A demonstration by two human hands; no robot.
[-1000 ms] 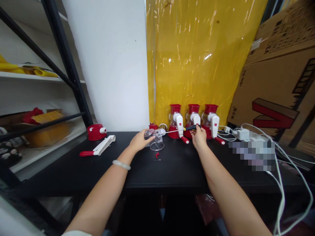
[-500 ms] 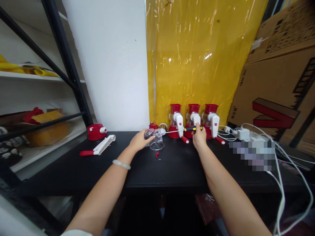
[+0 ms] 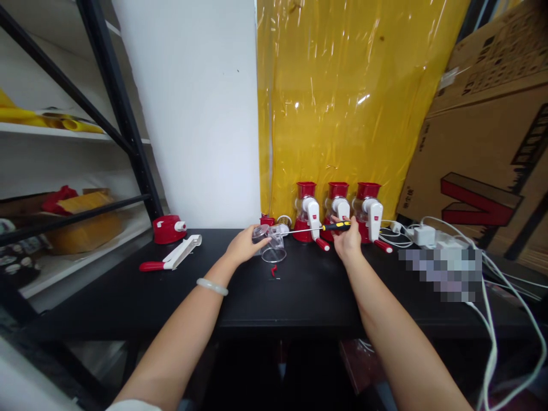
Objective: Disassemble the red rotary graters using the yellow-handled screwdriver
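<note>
My left hand (image 3: 245,244) is closed around a clear plastic grater housing (image 3: 274,251), which lies tilted on the black table. In my right hand (image 3: 347,240) is a screwdriver (image 3: 336,226) with a yellow and black handle, held level. Its long shaft points left, and the tip reaches the housing; the exact contact point is too small to make out. Just in front of the housing lie a small red part (image 3: 274,270) and a thin dark piece (image 3: 274,278). Behind it sit a metal grater drum (image 3: 284,221) and a small red piece (image 3: 268,220).
Three red-and-white rotary graters (image 3: 306,214) stand behind my right hand. At left are a red base (image 3: 169,229) and a white crank arm with red handle (image 3: 171,258). White cables and adapters (image 3: 423,234), a cardboard box (image 3: 479,160) and a shelf rack (image 3: 124,114) flank the table.
The fingers of my right hand have shifted on the screwdriver handle, from a pinch on top to a looser hold around it. My left hand and the housing stay in place.
</note>
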